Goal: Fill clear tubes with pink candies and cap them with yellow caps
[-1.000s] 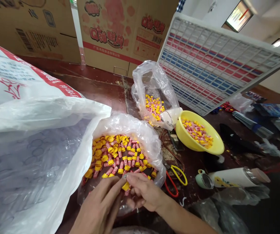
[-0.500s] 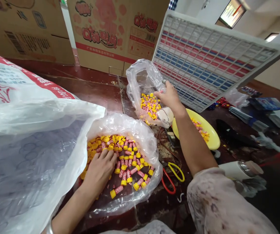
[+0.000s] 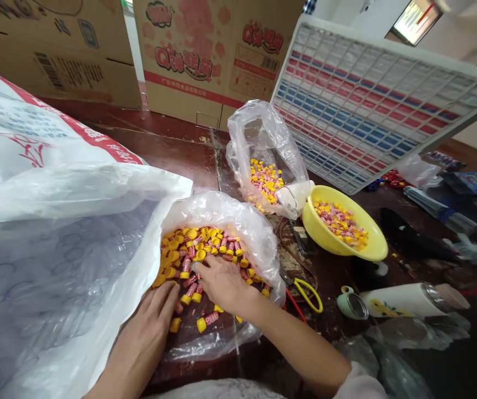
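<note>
A clear plastic bag [image 3: 259, 233] lies open in front of me, full of small yellow-capped, red-and-white pieces [image 3: 197, 244]. My right hand [image 3: 222, 282] rests on the pile with its fingers curled and its fingertips pinching among the pieces; what they grip is too small to see. My left hand [image 3: 149, 327] lies at the near left edge of the bag, fingers stretched flat on the plastic, holding nothing. Further back, a second clear bag [image 3: 263, 138] holds more of the same pieces, and so does a yellow bowl [image 3: 330, 238].
A big white sack [image 3: 47, 183] fills the left side. Cardboard boxes [image 3: 205, 55] stand at the back. A white grid tray [image 3: 367, 105] leans at the right. Yellow-handled scissors [image 3: 307, 293], a small cup [image 3: 349, 305] and a white flask [image 3: 405, 299] lie on the dark table.
My right hand has come back from the far bag to the near pile. My left hand has slid from the pile to the bag's near edge.
</note>
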`<state>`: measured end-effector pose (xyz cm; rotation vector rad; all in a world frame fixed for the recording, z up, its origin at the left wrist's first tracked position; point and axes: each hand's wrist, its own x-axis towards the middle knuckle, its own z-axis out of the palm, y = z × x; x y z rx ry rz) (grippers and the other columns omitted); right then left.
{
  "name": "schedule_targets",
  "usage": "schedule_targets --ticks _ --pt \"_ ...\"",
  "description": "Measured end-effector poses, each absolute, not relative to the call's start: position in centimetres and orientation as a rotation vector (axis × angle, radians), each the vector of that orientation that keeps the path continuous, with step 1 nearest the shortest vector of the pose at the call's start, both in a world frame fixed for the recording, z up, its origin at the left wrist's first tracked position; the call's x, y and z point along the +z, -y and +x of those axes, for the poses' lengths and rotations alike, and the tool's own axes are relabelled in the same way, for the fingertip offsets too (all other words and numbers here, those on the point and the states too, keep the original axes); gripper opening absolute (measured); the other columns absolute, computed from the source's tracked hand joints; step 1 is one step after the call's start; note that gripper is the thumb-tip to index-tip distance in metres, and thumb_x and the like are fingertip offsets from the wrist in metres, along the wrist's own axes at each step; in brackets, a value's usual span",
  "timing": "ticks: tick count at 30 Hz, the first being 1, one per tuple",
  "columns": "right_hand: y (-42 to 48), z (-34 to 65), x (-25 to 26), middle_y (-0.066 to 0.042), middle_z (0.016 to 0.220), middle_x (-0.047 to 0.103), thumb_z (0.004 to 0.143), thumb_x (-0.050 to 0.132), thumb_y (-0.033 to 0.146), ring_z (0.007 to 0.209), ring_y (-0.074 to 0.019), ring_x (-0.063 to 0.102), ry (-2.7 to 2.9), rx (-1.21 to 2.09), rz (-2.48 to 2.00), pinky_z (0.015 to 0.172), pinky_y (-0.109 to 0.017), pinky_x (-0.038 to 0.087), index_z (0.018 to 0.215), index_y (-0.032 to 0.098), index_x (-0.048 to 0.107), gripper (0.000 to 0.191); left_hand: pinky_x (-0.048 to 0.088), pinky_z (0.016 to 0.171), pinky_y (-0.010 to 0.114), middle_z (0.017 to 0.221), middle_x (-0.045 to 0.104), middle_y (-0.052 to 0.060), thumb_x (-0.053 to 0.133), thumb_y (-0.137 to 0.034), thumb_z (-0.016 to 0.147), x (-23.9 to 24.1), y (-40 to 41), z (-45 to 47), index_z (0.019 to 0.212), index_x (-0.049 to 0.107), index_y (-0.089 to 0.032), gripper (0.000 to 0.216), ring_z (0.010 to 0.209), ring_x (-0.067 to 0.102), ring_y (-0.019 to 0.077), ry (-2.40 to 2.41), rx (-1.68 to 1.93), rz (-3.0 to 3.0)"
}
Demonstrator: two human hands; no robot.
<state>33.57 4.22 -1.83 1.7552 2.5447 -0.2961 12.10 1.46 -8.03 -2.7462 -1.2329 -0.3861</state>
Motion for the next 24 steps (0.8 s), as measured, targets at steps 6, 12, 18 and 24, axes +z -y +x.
schedule_targets --ticks 6,12,18,24 --pt "-4.4 32.9 -1.8 -0.008 0.113 0.061 0.099 0.059 0.043 0.09 -0.0244 0.067 -2.529 -0.317 1.739 0.074 -0.035 0.053 0.12 0.026 0.059 0.027 0.055 0.104 0.04 0.139 0.065 0.015 0.046 -0.005 0.088 -10.5 -0.1 11.4 0.14 0.058 -0.015 0.054 0.124 0.063 0.0292 1.275 -0.529 -2.775" --pt "-3.9 31.9 -2.0 -0.01 0.113 0.058 0.096 0.063 0.041 0.096 -0.0288 0.066 -2.503 -0.359 1.738 0.077 -0.039 0.054 0.116 0.026 0.062 0.025 0.057 0.1 0.04 0.133 0.067 0.016 0.043 -0.004 0.088 -11.2 0.4 12.7 0.136 0.058 -0.016 0.051 0.118 0.066 0.028 1.402 -0.88 -2.733" --pt "-4.0 30.6 -3.0 -0.011 0.111 0.06 0.097 0.057 0.023 0.089 -0.0265 0.067 -2.431 -0.374 1.838 0.073 -0.036 0.052 0.115 0.025 0.066 0.021 0.06 0.095 0.037 0.132 0.065 0.015 0.041 -0.006 0.091 -11.0 0.1 13.1 0.136 0.057 -0.018 0.049 0.115 0.069 0.0261 1.442 -1.024 -2.748" --pt "-4.1 33.7 -1.6 -0.005 0.101 0.063 0.092 0.072 0.034 0.082 -0.0182 0.066 -2.463 -0.481 1.877 0.073 -0.029 0.05 0.094 0.021 0.07 0.013 0.062 0.092 0.035 0.132 0.056 0.016 0.042 -0.009 0.097 -10.0 0.2 13.1 0.134 0.052 -0.019 0.04 0.12 0.065 0.0247 1.499 -1.1 -2.675"
